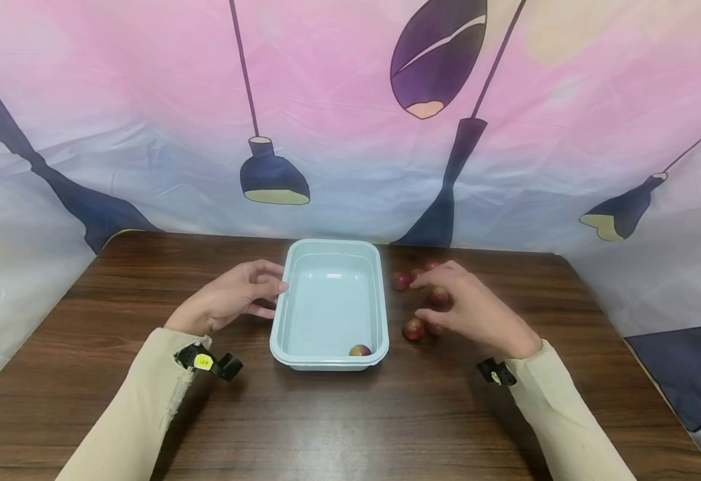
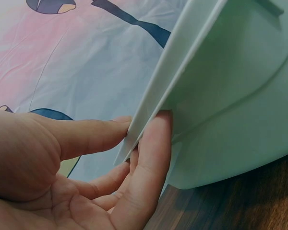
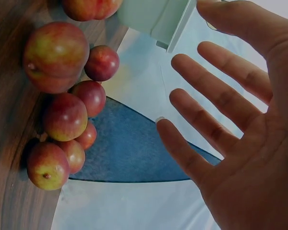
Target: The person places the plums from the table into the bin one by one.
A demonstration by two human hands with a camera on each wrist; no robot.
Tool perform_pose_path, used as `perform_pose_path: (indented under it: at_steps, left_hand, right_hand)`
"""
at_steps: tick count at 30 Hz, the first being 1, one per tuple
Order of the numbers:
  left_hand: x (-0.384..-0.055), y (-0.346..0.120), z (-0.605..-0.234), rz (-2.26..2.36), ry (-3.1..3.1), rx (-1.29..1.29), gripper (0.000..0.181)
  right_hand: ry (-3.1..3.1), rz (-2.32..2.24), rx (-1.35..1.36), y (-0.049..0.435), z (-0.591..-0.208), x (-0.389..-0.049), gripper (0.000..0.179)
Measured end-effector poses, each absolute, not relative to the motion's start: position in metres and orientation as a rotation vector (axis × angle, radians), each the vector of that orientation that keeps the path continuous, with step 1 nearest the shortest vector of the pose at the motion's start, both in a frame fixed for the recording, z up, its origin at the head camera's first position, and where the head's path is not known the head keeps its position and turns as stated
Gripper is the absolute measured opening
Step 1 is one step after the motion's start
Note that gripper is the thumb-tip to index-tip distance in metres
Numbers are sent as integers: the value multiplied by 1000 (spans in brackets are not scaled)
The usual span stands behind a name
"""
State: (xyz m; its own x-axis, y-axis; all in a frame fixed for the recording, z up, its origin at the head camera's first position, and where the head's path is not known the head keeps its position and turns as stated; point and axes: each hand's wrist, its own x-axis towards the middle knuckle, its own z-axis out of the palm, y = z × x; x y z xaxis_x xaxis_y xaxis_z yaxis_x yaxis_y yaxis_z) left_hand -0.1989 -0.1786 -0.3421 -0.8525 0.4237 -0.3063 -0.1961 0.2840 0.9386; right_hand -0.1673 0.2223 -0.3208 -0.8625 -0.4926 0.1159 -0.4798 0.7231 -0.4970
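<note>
A pale blue plastic tray (image 1: 332, 362) sits on the table with one red-and-yellow plum (image 1: 359, 350) in its near right corner. At its left side my left hand (image 1: 236, 294) pinches the rim; the left wrist view shows the thumb (image 2: 93, 136) on the rim's upper side and a forefinger beneath. My right hand (image 1: 476, 307) hovers over a group of plums right of the tray, fingers spread and holding nothing. Among them are a large plum (image 3: 56, 57) and a smaller greenish-red plum (image 3: 48, 165). In the head view this hand partly hides the group.
The dark wooden table (image 1: 326, 427) ends at the back against a printed cloth (image 1: 338, 133) with lamp shapes. Both wrists carry small black camera mounts, one left mount (image 1: 208, 363) and one right mount (image 1: 497, 373).
</note>
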Motion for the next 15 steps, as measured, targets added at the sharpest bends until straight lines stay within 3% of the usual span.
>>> perform_pose_path:
  at_steps: [15]
  left_hand:
    - [-199, -178, -342, 1607, 2055, 203, 58]
  right_hand:
    - [2882, -712, -799, 229, -324, -173, 38]
